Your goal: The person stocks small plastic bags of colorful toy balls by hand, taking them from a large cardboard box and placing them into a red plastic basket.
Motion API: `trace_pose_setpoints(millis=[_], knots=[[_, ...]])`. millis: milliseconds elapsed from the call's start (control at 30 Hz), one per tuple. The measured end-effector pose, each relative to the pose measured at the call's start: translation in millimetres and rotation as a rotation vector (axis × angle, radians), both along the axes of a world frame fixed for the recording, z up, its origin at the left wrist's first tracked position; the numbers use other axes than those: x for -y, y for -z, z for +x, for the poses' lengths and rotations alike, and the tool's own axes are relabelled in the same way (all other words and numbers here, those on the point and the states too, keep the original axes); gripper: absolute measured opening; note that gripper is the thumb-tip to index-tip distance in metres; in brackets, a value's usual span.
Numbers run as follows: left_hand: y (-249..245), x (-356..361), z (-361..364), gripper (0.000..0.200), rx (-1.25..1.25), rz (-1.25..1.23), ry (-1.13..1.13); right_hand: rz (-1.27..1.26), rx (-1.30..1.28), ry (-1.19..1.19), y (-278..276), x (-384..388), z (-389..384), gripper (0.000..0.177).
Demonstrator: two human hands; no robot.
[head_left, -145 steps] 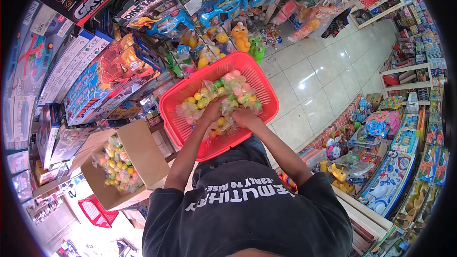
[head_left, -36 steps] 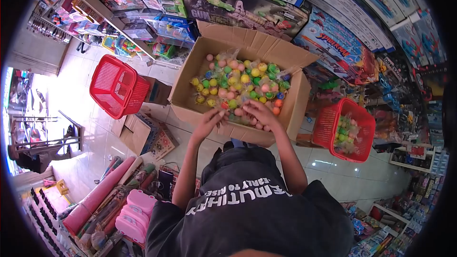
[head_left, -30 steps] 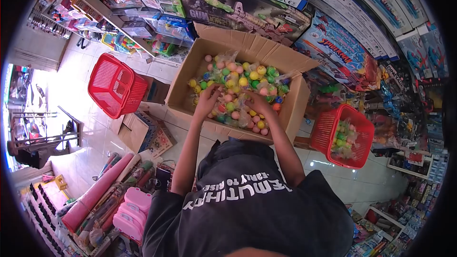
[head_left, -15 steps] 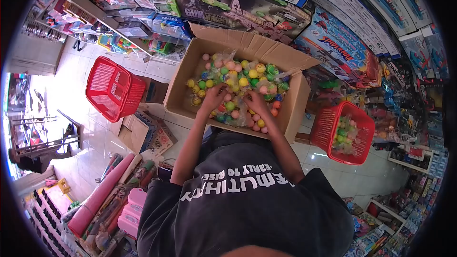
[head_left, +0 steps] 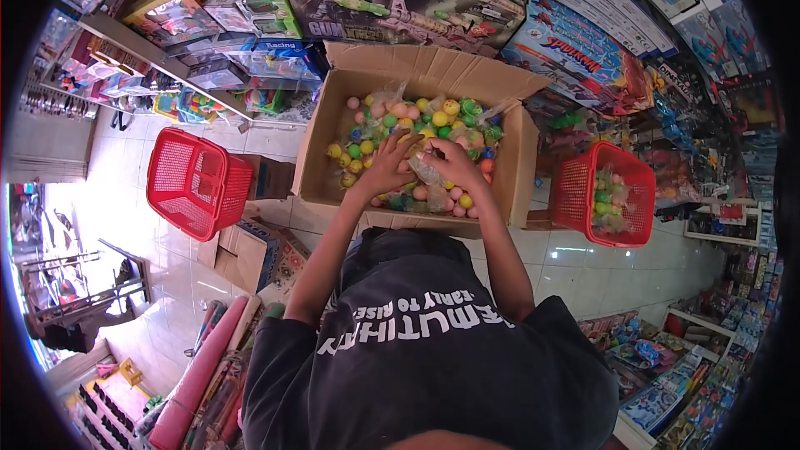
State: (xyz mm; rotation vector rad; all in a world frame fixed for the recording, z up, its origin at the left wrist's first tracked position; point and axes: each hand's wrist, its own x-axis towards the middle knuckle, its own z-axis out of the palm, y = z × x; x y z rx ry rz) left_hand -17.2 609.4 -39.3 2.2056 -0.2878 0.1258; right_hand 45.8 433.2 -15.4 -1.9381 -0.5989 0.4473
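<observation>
An open cardboard box (head_left: 321, 129) stands in front of me, filled with small colourful balls (head_left: 467, 129) in yellow, pink, green, blue and orange, several in clear plastic wrapping. Over the balls, my left hand (head_left: 387, 168) has its fingers spread, with nothing visible in them. Close beside it, my right hand (head_left: 455, 165) pinches a clear plastic bag (head_left: 427, 172), which hangs between the two hands. What the bag holds is hard to make out.
A red basket (head_left: 187, 183) stands left of the box. To the right, another red basket (head_left: 635, 196) holds bagged balls. Boxed toys (head_left: 408, 12) line the shelf behind, and a flattened carton (head_left: 242, 254) lies on the tiled floor at left.
Both hands have risen from among the balls. The left fingers have spread, and a clear plastic bag now shows at the right hand. The view has shifted slightly.
</observation>
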Motion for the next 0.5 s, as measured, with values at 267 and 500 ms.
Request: trace_pose_setpoints(millis=[267, 500], knots=[[9, -34, 6, 0.051, -0.207, -0.277, 0.204, 0.250, -0.433, -0.286, -3, -33, 2, 0.015], [51, -78, -9, 0.028, -0.243, -0.269, -0.083, 0.283, -0.339, 0.073, 40, -61, 16, 0.029]])
